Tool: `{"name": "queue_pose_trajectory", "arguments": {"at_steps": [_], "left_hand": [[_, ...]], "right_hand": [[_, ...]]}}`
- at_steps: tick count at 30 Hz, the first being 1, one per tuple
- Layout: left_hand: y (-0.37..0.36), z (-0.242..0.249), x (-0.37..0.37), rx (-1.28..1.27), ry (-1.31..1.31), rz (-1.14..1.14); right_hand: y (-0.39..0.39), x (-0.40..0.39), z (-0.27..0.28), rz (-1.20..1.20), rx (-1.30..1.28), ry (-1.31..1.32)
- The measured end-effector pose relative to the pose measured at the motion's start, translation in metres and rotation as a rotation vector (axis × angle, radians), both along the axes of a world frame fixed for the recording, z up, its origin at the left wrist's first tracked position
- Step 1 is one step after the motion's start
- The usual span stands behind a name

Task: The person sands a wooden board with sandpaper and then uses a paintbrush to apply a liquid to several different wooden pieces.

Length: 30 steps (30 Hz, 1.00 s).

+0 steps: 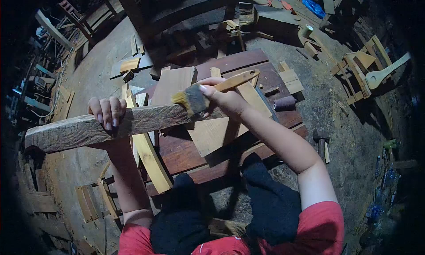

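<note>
My left hand (107, 113) grips a long carved wooden piece (66, 133) from above and holds it level across my lap. My right hand (223, 98) holds a paintbrush (208, 92) by its wooden handle. The dark bristles rest on the carved piece near its right end. Both arms come up from red sleeves at the bottom of the view.
Flat boards and planks (212, 131) lie stacked on the ground under the carved piece. A hammer (321, 140) and a dark roll (284, 103) lie to the right. Wooden frames (358, 69), a spoon-shaped piece (385, 73) and offcuts are scattered around.
</note>
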<state>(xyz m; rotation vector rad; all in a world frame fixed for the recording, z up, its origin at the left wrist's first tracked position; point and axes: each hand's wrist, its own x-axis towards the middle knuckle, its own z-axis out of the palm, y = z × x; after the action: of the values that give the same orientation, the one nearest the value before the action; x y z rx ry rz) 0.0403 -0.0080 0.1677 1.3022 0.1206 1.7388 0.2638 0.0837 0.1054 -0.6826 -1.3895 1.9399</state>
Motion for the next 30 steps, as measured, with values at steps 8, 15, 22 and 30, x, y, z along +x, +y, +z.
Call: {"name": "queue_pose_trajectory", "arguments": {"at_steps": [8,15,22,30], "left_hand": [[-0.002,-0.005,-0.010,-0.043,-0.012,-0.061],[0.000,0.003,-0.003,-0.047,0.023,-0.068],[-0.002,-0.003,-0.008,-0.037,0.029,-0.059],[0.002,-0.009,-0.019,-0.023,0.052,-0.143]], "right_hand": [[0.057,0.096,-0.120,-0.152,0.247,-0.925],[0.028,0.028,-0.053,-0.041,0.387,-0.693],[0.028,0.007,-0.043,-0.040,0.232,-0.055],[0.059,0.072,-0.110,-0.228,0.274,-0.914]]}}
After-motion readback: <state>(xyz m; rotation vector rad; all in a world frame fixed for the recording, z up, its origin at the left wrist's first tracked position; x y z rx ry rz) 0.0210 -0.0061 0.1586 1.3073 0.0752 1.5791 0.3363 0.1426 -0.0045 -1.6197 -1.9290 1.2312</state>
